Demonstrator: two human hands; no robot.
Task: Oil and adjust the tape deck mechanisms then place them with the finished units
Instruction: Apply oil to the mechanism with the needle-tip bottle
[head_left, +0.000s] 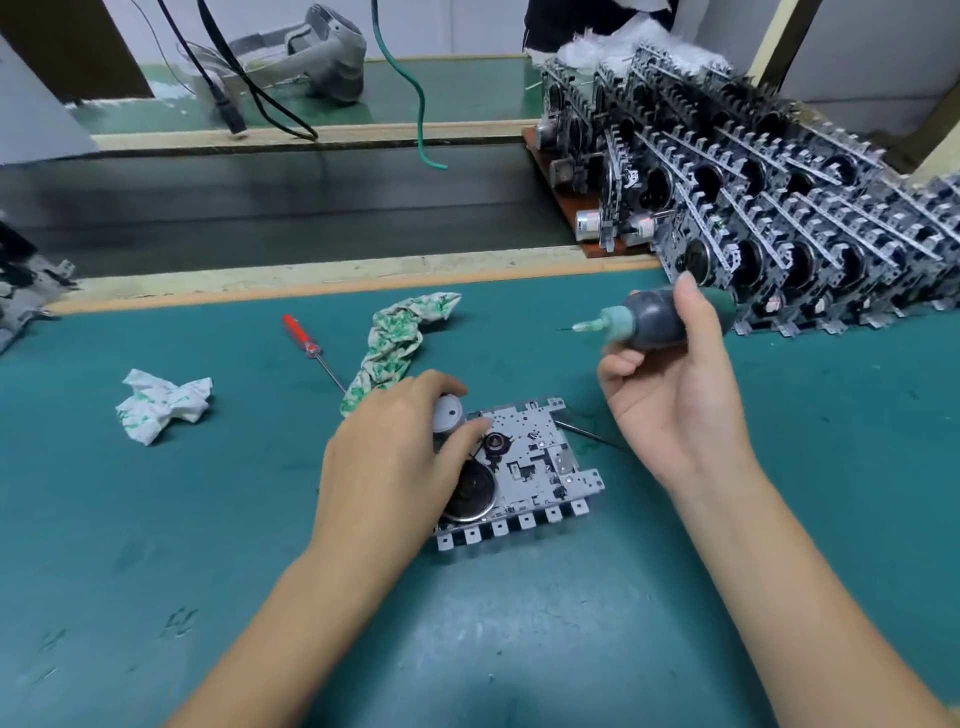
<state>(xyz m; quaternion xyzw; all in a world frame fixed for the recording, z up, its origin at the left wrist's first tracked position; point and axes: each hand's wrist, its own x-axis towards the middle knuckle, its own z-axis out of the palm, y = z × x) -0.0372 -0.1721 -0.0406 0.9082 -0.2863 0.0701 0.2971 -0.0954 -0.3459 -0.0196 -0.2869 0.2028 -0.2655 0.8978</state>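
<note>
Mechanism (524, 462) of a tape deck lies flat on the green bench mat (208, 519), just below the picture's centre. The left hand (395, 457) grips it at its nine o'clock edge, fingers curled over a pale round motor (448, 413), thumb near the black hub. The right hand (670, 395), raised at two o'clock from the unit and apart from it, grasps a dark oil bottle (649, 322) whose needle tip points toward nine o'clock. Stacked finished units (779, 197) fill the bench at two o'clock. A red screwdriver (306, 340) and two crumpled rags (400, 343) (161, 402) lie at ten to eleven o'clock
</note>
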